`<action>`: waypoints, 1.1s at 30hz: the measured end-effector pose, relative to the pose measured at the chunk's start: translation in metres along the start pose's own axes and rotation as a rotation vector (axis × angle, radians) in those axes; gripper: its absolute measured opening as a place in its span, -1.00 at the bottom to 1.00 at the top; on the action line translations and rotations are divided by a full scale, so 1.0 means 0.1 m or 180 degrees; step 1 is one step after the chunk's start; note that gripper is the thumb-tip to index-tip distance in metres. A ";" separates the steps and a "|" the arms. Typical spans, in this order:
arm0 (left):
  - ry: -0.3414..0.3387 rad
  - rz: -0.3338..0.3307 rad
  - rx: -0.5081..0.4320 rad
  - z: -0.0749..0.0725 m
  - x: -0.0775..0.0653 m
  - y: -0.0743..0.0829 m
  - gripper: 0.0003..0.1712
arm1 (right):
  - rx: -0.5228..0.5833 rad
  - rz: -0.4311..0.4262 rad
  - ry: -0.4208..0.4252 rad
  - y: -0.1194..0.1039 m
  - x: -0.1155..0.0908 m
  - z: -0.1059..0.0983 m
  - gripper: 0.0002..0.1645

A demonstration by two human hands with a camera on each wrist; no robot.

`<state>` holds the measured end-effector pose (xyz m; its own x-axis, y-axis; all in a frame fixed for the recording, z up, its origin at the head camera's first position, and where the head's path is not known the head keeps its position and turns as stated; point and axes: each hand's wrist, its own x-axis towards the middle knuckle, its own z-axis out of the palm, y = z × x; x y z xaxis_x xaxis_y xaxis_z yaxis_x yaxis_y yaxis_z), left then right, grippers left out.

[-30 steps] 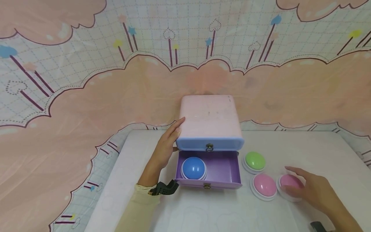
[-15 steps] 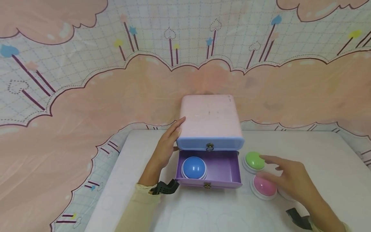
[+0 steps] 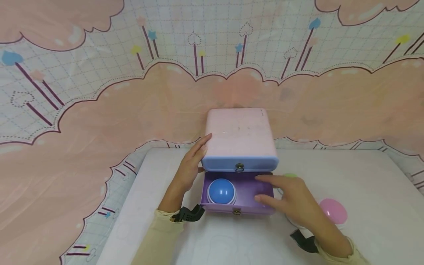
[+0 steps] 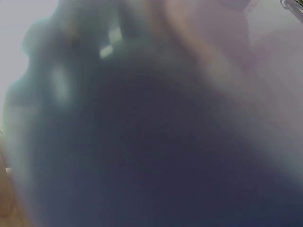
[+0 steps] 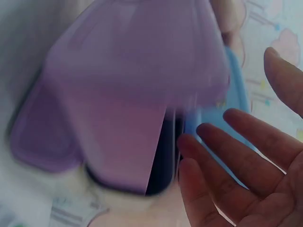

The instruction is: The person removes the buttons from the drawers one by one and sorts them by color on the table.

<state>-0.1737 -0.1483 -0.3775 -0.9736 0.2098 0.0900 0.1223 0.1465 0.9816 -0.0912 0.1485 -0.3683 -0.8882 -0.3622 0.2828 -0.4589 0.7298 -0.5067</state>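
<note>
The straight-fingered left hand (image 3: pixel 188 168) touches one box (image 3: pixel 240 132); the spread right hand (image 3: pixel 292 198) overhangs one drawer (image 3: pixel 253 209). Inside sits one blue dome (image 3: pixel 221 191); outside show one green dome (image 3: pixel 290 175), one pink dome (image 3: pixel 334 211).

The right hand (image 5: pixel 251 175) has its four fingers slightly apart, the thumb well clear of them. Behind the fingertips shows a light blue panel (image 5: pixel 213 113); whether they touch it cannot be told. Past the fingertips is a blurred purple drawer (image 5: pixel 142 61), then a pink panel (image 5: pixel 118 137). Farther still from the hand is another purple piece (image 5: pixel 47 127). Beyond the thumb shows printed cloth (image 5: pixel 284 42).
</note>
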 end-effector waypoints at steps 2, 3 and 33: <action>-0.0003 0.0006 0.0001 0.00 0.00 -0.01 -0.46 | 0.0102 -0.0093 -0.0033 -0.06 0.05 0.07 -0.41; -0.0002 0.0003 0.0004 0.00 0.00 -0.01 -0.46 | 0.0167 -0.0143 -0.0049 -0.09 0.08 0.10 -0.41; -0.0028 -0.0048 -0.0090 0.00 0.00 0.03 -0.48 | 0.0177 -0.0245 -0.0858 -0.42 0.63 0.63 -0.34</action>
<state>-0.1737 -0.1483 -0.3748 -0.9735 0.2164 0.0737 0.1019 0.1225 0.9872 -0.1298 0.0589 -0.3805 -0.8213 -0.5619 0.0991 -0.5192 0.6640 -0.5381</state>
